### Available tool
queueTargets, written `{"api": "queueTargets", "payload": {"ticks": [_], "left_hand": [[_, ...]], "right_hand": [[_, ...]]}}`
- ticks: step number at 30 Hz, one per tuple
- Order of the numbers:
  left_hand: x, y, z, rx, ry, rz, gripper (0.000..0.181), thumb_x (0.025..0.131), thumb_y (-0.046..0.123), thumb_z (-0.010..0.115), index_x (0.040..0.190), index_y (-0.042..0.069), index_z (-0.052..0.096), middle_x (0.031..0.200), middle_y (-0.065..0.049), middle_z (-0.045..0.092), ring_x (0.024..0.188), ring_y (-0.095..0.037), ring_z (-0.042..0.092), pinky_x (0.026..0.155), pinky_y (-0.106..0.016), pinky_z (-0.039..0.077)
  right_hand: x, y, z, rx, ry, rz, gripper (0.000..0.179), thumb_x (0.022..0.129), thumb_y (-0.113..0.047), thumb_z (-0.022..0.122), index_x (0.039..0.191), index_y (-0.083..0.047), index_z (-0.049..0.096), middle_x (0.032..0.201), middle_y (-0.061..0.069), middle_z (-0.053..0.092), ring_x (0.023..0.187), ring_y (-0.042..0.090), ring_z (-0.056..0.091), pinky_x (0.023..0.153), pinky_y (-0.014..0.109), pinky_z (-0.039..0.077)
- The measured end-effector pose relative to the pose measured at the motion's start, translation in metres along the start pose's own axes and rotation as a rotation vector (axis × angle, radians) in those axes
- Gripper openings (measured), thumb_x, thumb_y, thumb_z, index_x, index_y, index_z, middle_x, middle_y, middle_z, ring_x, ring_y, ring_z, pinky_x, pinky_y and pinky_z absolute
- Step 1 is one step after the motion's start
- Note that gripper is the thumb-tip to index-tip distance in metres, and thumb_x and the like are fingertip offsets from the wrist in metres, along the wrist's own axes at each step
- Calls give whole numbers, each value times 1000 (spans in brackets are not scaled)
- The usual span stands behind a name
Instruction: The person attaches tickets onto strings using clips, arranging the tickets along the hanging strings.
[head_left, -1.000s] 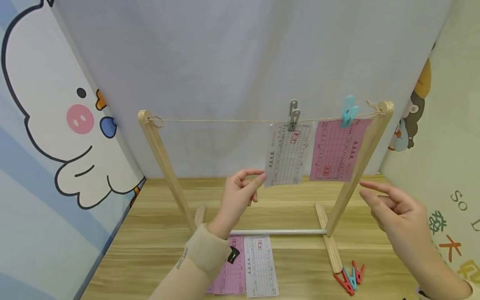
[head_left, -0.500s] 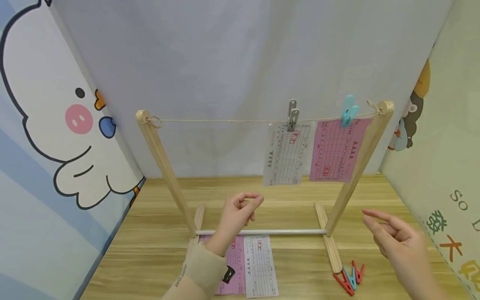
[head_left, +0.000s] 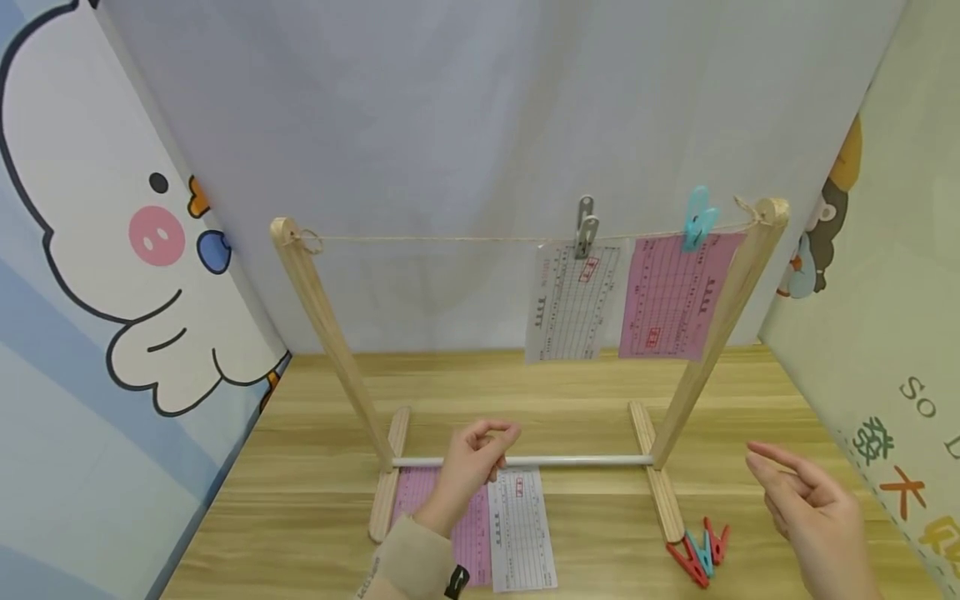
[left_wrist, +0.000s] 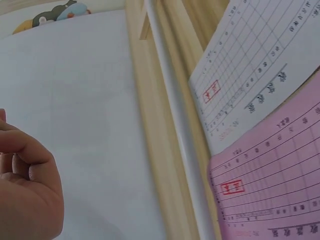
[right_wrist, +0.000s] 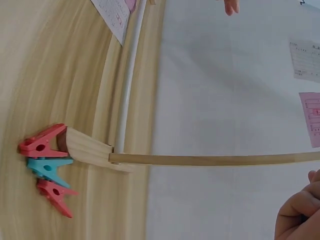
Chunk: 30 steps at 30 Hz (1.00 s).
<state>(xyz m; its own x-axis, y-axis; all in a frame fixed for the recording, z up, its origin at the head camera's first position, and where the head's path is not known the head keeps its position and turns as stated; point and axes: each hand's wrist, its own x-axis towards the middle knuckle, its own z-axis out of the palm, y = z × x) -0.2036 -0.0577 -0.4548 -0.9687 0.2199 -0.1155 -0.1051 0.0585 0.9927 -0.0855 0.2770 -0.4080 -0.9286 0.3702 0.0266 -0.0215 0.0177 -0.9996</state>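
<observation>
My left hand [head_left: 471, 467] hovers in front of the white crossbar, holding nothing, fingers loosely bent. It overlaps a pink form slip [head_left: 472, 546] on the table, beside a white form slip [head_left: 522, 533]. To the right, my right hand [head_left: 813, 512] hangs in the air with bent fingers and nothing in them. Nearest to it lie two red clothespins [right_wrist: 42, 141] with a blue one [right_wrist: 48, 169] between them. On the string, a grey metal clip [head_left: 585, 229] holds a white slip [head_left: 573, 308], and a light blue clothespin [head_left: 698, 218] holds a pink slip [head_left: 666, 304].
A wooden stand carries the string [head_left: 442, 239] between its left post [head_left: 322, 333] and right post [head_left: 720, 333]. Its white crossbar [head_left: 585, 460] runs low above the table [head_left: 300, 517]. A pale curtain [head_left: 450, 125] hangs behind, with printed panels on both sides.
My left hand has drawn down and away from the hanging white slip's lower corner. My right hand has sunk lower and slightly rightward. The hanging slips remain clipped.
</observation>
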Motion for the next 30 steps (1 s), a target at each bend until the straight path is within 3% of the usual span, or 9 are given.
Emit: {"api": "queueTargets", "payload": {"ticks": [3,11,19,24,30], "left_hand": [[0,-12,0,2,-4,-13,40,91,36,71,116,4,67,57,7,55,46,-3,43,46,-16,37],[-3,-43,6,-39,19,-108,43,94,34,68,122,2,63,57,7,56,40,-2,43,39,-13,35],[-11,-60,8,-12,67,-148,43,94,37,67,123,5,63,58,7,59,41,-2,45,40,-14,35],[-15,-68,9,9,70,-157,41,96,33,65,125,5,62,57,7,59,40,-3,45,39,-15,35],[-18,-74,10,1,90,-166,43,95,31,65,129,5,60,58,6,59,42,-3,45,39,-15,36]], "right_hand": [[3,8,-4,-17,17,41,18,98,-20,63,104,-34,73,50,-9,38,46,23,22,46,40,14],[6,37,-20,-63,65,285,8,93,-37,69,92,-45,70,48,-10,39,40,17,29,48,43,18],[6,64,-33,-93,179,467,14,91,-41,70,79,-49,66,47,-7,40,40,12,31,42,38,26],[9,83,-40,-78,248,558,22,92,-38,70,73,-49,67,48,-8,42,39,8,32,39,30,31],[10,105,-45,-131,222,596,21,91,-43,69,72,-50,64,50,-8,41,41,8,34,40,29,35]]}}
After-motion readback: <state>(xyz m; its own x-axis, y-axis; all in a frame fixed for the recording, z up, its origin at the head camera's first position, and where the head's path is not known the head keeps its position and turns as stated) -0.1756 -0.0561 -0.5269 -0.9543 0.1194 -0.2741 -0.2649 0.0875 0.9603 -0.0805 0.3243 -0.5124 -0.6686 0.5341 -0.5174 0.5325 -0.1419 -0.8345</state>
